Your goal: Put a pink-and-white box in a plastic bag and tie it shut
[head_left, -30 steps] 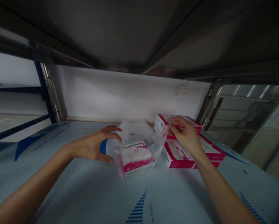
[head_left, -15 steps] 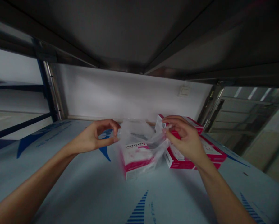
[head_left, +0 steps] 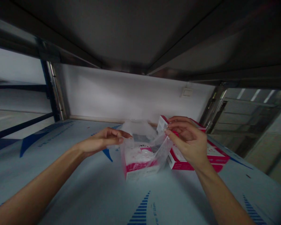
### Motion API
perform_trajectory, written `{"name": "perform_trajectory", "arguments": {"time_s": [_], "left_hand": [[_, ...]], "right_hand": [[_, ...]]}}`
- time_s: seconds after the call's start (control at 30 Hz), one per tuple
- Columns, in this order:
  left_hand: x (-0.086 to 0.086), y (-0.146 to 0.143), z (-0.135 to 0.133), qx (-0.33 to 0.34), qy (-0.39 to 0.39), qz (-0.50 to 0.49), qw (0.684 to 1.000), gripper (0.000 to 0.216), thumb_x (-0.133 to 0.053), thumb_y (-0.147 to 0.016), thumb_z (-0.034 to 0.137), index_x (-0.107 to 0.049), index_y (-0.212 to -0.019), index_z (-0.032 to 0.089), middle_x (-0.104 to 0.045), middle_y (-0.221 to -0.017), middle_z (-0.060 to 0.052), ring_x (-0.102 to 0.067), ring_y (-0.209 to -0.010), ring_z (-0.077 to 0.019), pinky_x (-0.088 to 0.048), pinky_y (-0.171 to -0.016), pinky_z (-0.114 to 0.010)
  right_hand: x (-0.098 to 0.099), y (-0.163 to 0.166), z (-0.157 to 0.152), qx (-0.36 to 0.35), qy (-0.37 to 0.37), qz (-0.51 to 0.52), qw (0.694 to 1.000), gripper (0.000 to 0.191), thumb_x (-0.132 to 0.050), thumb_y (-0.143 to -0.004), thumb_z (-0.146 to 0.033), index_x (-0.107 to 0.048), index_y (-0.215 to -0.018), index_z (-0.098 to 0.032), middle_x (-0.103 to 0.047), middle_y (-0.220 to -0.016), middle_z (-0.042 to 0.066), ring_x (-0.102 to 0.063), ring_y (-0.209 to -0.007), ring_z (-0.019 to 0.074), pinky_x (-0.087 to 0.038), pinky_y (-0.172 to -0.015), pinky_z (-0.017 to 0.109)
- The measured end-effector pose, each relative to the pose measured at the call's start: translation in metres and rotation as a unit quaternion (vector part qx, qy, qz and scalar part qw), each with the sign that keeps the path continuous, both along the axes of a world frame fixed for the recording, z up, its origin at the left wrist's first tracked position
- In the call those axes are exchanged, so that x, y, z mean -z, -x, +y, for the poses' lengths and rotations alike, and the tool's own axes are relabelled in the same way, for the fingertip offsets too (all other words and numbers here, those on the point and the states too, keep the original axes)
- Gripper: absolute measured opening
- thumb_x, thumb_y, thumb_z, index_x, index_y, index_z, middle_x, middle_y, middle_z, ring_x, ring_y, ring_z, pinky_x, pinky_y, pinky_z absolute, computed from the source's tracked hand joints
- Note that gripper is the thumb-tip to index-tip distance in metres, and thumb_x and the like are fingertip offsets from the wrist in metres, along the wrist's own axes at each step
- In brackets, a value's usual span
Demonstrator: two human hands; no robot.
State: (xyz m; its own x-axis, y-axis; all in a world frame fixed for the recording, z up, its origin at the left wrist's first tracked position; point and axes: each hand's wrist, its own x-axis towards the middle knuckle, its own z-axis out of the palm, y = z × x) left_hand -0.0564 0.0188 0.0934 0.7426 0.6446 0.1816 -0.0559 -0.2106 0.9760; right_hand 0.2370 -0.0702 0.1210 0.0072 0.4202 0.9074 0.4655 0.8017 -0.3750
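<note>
Bag-opening step: your left hand (head_left: 100, 143) and right hand (head_left: 189, 140) each pinch the clear bag (head_left: 142, 140) mouth around the boxed pack (head_left: 140, 161) between them; next, spread wider

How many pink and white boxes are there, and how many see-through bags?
Pink and white cardboard boxes: 3, one inside the bag, two stacked beside it, lower and upper
Clear plastic bag: 1, pinched by the left hand and right hand
Total: 4
</note>
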Motion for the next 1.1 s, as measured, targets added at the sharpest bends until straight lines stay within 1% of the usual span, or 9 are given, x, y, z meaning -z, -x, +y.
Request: {"name": "perform_trajectory", "arguments": {"time_s": [0.1,0.17,0.33,0.5,0.67,0.77,0.87,0.93,1.1], "left_hand": [[0.016,-0.02,-0.006,-0.009,0.105,-0.121,0.987,0.018,-0.077,-0.082,0.033,-0.079,-0.092,0.017,-0.07,-0.128,-0.01,-0.063,-0.119,-0.0245,-0.041,-0.107,-0.035],[0.027,-0.034,-0.012,0.001,0.142,-0.178,0.974,0.02,-0.075,-0.084,0.033,-0.078,-0.091,0.015,-0.074,-0.117,-0.012,-0.063,-0.119,-0.0254,-0.04,-0.109,-0.038],[0.039,-0.047,-0.02,0.018,0.168,-0.216,0.962,0.018,-0.071,-0.087,0.032,-0.077,-0.093,0.015,-0.076,-0.094,-0.009,-0.069,-0.094,-0.0201,-0.046,-0.095,-0.033],[0.044,-0.046,-0.022,0.002,0.093,-0.181,0.979,0.044,-0.076,-0.079,0.021,-0.07,-0.122,0.02,-0.075,-0.096,-0.007,-0.068,-0.09,-0.0193,-0.046,-0.094,-0.036],[0.047,-0.056,-0.028,-0.001,-0.001,-0.128,0.992,0.038,-0.082,-0.078,0.026,-0.07,-0.114,0.019,-0.071,-0.106,-0.008,-0.065,-0.103,-0.0231,-0.049,-0.094,-0.039],[0.047,-0.058,-0.026,-0.013,-0.038,-0.11,0.993,0.021,-0.076,-0.086,0.036,-0.074,-0.093,0.017,-0.072,-0.095,-0.007,-0.065,-0.096,-0.0208,-0.049,-0.093,-0.036],[0.048,-0.057,-0.022,-0.046,-0.019,-0.119,0.992,0.036,-0.064,-0.095,0.046,-0.074,-0.078,0.015,-0.072,-0.083,-0.006,-0.066,-0.084,-0.0185,-0.05,-0.089,-0.034],[0.049,-0.057,-0.02,-0.045,0.011,-0.136,0.99,0.038,-0.06,-0.097,0.047,-0.073,-0.08,0.015,-0.072,-0.084,-0.007,-0.066,-0.084,-0.0186,-0.05,-0.089,-0.034],[0.051,-0.061,-0.021,-0.056,0.086,-0.231,0.968,0.023,-0.07,-0.092,0.041,-0.064,-0.096,0.02,-0.068,-0.086,-0.001,-0.066,-0.08,-0.0142,-0.051,-0.085,-0.029]], "right_hand": [[0.0,0.006,0.0,-0.03,0.012,0.003,0.999,0.022,-0.075,-0.079,-0.01,-0.074,-0.095,-0.025,-0.067,-0.104,0.003,-0.065,-0.102,0.0141,-0.058,-0.082,0.027],[0.001,0.011,0.002,-0.048,0.024,0.004,0.999,0.021,-0.075,-0.08,-0.01,-0.074,-0.095,-0.025,-0.068,-0.102,0.003,-0.066,-0.099,0.0133,-0.058,-0.08,0.025],[0.002,0.02,0.003,-0.093,0.056,0.017,0.994,0.02,-0.074,-0.081,-0.012,-0.074,-0.095,-0.026,-0.069,-0.102,0.002,-0.068,-0.094,0.0115,-0.06,-0.078,0.024],[-0.003,0.029,-0.001,-0.155,0.148,-0.085,0.973,0.018,-0.071,-0.084,-0.015,-0.073,-0.098,-0.026,-0.071,-0.105,0.004,-0.068,-0.099,0.0149,-0.06,-0.082,0.031],[-0.016,0.058,0.007,-0.218,0.274,-0.193,0.916,0.026,-0.066,-0.084,-0.012,-0.072,-0.105,-0.025,-0.074,-0.103,0.002,-0.071,-0.087,0.0119,-0.06,-0.081,0.03],[-0.022,0.071,0.019,-0.192,0.25,-0.231,0.92,0.019,-0.067,-0.083,-0.014,-0.073,-0.099,-0.023,-0.075,-0.096,0.001,-0.07,-0.084,0.0121,-0.059,-0.079,0.028],[-0.02,0.066,0.028,-0.072,0.184,-0.229,0.953,0.011,-0.067,-0.085,-0.021,-0.072,-0.094,-0.023,-0.074,-0.095,0.002,-0.067,-0.083,0.0128,-0.056,-0.079,0.03],[-0.013,0.055,0.031,-0.012,0.195,-0.215,0.957,0.01,-0.068,-0.086,-0.026,-0.072,-0.094,-0.023,-0.073,-0.092,0.002,-0.066,-0.081,0.0137,-0.055,-0.077,0.031],[0.007,0.03,0.033,-0.086,0.332,-0.141,0.929,0.012,-0.072,-0.084,-0.032,-0.072,-0.087,-0.021,-0.073,-0.077,0.001,-0.067,-0.07,0.013,-0.055,-0.068,0.029]]}}
